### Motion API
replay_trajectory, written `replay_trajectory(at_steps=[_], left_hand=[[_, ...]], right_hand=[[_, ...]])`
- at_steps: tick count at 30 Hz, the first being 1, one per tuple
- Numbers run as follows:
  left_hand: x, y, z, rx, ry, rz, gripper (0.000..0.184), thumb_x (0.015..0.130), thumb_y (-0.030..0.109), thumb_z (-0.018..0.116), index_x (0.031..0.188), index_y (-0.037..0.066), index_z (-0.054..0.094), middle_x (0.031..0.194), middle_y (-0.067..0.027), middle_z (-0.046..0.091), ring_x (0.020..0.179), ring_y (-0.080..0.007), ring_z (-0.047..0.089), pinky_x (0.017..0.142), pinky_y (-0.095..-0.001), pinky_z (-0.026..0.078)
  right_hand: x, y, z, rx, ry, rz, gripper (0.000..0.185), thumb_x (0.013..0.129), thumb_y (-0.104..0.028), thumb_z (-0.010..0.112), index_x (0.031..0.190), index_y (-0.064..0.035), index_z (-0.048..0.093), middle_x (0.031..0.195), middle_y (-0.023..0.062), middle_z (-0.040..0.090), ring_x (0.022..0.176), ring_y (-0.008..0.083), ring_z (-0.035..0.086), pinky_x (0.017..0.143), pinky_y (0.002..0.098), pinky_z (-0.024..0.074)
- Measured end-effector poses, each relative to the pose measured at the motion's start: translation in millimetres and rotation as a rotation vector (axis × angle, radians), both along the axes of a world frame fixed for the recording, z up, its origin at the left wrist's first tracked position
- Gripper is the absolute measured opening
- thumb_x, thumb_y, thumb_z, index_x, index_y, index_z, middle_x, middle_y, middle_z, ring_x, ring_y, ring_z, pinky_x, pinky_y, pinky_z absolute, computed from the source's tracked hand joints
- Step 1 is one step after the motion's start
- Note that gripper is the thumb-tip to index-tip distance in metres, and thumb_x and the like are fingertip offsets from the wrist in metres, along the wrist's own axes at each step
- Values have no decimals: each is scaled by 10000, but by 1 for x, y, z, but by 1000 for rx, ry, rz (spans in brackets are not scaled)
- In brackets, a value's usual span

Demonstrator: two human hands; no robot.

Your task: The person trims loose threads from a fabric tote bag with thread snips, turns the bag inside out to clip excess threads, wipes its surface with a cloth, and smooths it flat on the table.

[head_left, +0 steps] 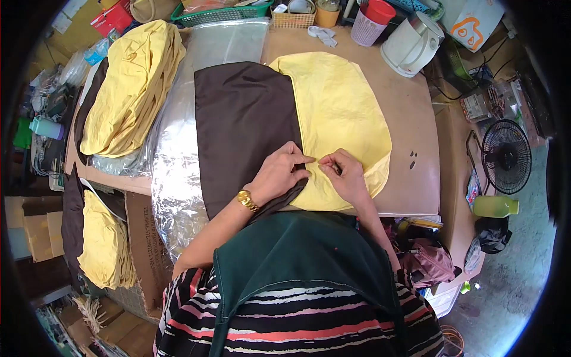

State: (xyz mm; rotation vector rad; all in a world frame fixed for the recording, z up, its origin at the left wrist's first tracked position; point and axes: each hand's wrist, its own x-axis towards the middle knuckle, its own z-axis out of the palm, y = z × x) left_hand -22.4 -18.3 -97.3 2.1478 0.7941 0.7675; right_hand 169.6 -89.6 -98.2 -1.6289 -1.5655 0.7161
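Apron: I see the green apron (309, 244) nearest me, against the bench's (416, 119) near edge.
Left hand: my left hand (279, 172), gold watch (248, 201) at the wrist, lies on the seam, forefinger and thumb a little apart; I cannot tell whether it pinches cloth.
Right hand: my right hand (347, 175) is on the yellow side, thumb and forefinger tips drawn close together near the left forefinger; I cannot tell what, if anything, they grip.
Cloth: it lies flat on the bench from the near edge to past the middle, its dark panel (244, 113) on the left, its yellow panel (339, 107) on the right, meeting along the seam.
Marks: I see small dark marks (412, 160) near the bench's right edge.
Film: clear film (175, 184) runs along the left, from the near left corner towards the far edge.
Stack: folded yellow pieces (134, 89) lie by the far left corner, partly on film.
Far edge: I find a green basket (226, 16) left of centre and a white strip (322, 35) before the small baskets.
Far right corner: a white kettle (410, 47) stands beside a pale cup (367, 31).
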Motion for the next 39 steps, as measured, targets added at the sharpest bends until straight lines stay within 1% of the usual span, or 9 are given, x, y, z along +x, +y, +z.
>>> replay_trajectory(at_steps=[7,9,14,19,23,26,29,33,39], left_hand=[[-3,11,-18,81,-77,199,92,827,76,713,847,2,662,723,-48,564,614,-181,561,591,-314,467],[-14,15,-8,-661,-263,317,127,903,99,657,828,3,619,676,-21,572,544,-111,542,541,-267,444],[-66,43,-7,-1018,-1167,-58,235,973,254,608,824,73,618,623,20,525,535,-49,411,500,-203,304],[-107,90,35,276,-90,894,452,894,360,691,1106,-32,620,948,-119,654,829,-210,604,723,-326,480],[-116,146,11,41,39,877,484,871,346,713,1171,-20,612,903,-99,691,784,-212,627,727,-315,489],[-120,173,-7,-209,-15,648,366,887,289,703,1104,-2,651,809,-25,675,715,-145,599,693,-278,477],[-124,168,53,-241,-504,538,138,925,209,666,989,91,697,755,92,553,659,-18,433,601,-193,367],[-121,121,164,-95,-956,380,101,1024,120,493,1019,63,577,820,92,479,674,-8,401,617,-168,358],[-164,37,142,-197,-211,84,67,903,48,612,867,17,565,812,-20,574,763,-100,536,710,-254,442]], right_hand=[[-2,-5,-10,68,70,-57,93,836,-61,686,867,16,644,792,117,617,711,231,627,653,322,492],[-1,-5,-9,49,69,-63,95,836,-65,687,874,13,648,790,118,617,717,232,628,658,324,494],[5,0,4,-58,54,-4,121,831,-88,699,903,1,658,835,125,626,735,229,630,669,333,498],[52,46,43,83,-87,-77,384,840,-233,742,1146,-35,619,1118,126,644,819,237,638,707,347,506],[125,141,22,251,-298,-454,536,830,-309,750,1207,28,569,1234,216,604,892,278,644,782,356,517],[154,182,-2,-474,33,-346,505,837,-302,743,1162,52,587,1116,207,646,904,287,619,823,376,486],[150,176,54,371,-169,-504,379,842,-289,743,996,43,643,832,88,653,695,185,574,652,346,452],[182,126,151,615,607,-294,84,911,-90,661,966,-49,612,777,-11,599,575,78,479,509,250,361],[200,45,96,292,424,-84,96,895,-70,624,975,-19,639,844,44,643,748,124,589,660,276,479]])
